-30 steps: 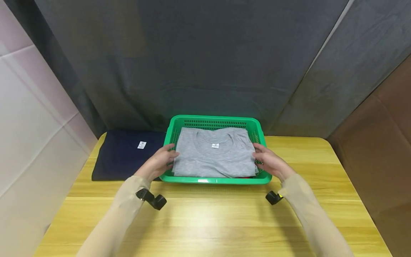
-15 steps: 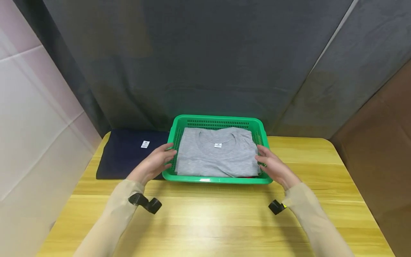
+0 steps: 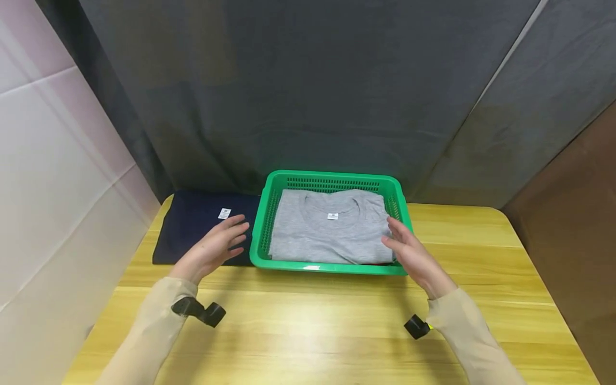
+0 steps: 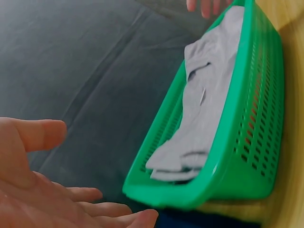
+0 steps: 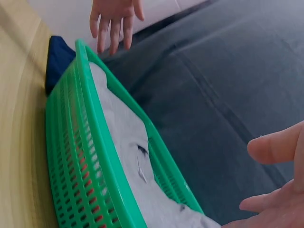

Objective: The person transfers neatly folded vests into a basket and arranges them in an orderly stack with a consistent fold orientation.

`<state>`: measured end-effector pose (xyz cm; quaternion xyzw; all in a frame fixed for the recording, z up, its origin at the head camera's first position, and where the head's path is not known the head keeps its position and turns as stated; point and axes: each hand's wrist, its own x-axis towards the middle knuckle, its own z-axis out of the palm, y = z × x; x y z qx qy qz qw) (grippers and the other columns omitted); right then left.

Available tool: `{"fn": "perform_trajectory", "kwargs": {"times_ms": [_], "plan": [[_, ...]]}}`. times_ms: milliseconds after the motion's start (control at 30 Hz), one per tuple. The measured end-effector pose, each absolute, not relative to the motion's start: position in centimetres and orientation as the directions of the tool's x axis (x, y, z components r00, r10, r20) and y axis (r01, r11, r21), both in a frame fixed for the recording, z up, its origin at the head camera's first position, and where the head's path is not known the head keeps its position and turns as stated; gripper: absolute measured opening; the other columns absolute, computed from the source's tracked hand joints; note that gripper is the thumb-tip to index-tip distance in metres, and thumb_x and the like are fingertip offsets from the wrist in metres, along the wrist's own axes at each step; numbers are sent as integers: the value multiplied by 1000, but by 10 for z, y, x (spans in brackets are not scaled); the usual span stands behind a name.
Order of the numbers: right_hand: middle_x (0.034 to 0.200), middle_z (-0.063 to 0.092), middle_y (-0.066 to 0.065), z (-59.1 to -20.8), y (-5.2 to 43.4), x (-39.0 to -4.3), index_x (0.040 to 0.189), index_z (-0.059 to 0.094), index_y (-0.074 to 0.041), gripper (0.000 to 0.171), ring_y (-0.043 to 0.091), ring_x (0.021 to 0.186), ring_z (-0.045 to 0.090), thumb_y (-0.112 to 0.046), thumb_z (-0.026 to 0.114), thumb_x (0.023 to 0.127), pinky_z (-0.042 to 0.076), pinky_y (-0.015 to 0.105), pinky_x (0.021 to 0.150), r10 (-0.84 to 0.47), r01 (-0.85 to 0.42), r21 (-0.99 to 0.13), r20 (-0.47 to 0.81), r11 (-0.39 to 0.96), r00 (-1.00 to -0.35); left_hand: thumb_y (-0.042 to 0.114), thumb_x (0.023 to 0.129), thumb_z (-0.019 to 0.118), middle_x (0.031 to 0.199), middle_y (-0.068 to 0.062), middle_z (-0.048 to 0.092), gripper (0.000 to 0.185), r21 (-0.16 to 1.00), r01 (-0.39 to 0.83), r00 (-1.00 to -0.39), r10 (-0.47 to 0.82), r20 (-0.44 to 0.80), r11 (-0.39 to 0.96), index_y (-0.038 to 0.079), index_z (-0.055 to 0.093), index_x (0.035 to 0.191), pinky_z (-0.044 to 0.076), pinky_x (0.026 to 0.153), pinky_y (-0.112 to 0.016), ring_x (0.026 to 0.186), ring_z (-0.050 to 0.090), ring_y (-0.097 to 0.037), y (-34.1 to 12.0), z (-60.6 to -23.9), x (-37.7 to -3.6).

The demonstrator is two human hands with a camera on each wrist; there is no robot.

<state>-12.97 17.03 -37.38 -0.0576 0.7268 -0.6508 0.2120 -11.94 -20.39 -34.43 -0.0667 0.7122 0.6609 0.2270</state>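
Grey shirt (image 3: 329, 227) lies folded inside green basket (image 3: 332, 268); left hand (image 3: 212, 248) at 9 o'clock and right hand (image 3: 409, 254) at 3 o'clock are spread, empty; navy shirt (image 3: 192, 227) remains outside.

A yellow wooden table (image 3: 337, 326) stands before a dark grey curtain (image 3: 308, 91) and pale wall (image 3: 53, 160).

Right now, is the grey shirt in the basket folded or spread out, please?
Folded: the grey shirt lies as a neat rectangle inside the green basket.
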Motion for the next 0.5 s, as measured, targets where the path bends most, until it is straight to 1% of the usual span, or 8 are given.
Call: {"fn": "perform_trajectory", "kwargs": {"times_ms": [233, 400, 500], "plan": [[151, 2, 16, -369, 145, -106, 145, 4, -5, 61, 32, 138, 3, -14, 40, 96, 5, 52, 109, -406, 184, -981, -193, 63, -893, 26, 98, 35, 149, -21, -5, 66, 908, -407, -893, 162, -419, 102, 2, -6, 144, 12, 108, -53, 136, 3, -40, -223, -346, -111], [150, 6, 17, -373, 118, -92, 145, 7, -6, 60, 31, 138, 5, -11, 40, 96, 8, 46, 111, -498, 216, -975, -165, -45, -851, 25, 98, 34, 149, -21, -8, 66, 908, -414, -897, 137, -420, 71, 1, -8, 143, 12, 108, -53, 135, 2, -41, -235, -349, -106], [150, 8, 19, -376, 103, -85, 145, 7, -5, 61, 33, 137, 7, -12, 42, 95, 11, 45, 111, -562, 232, -968, -141, -94, -815, 26, 97, 35, 149, -21, -10, 69, 903, -424, -897, 108, -429, 64, 2, -11, 143, 12, 108, -53, 135, 1, -41, -243, -351, -103]]}}
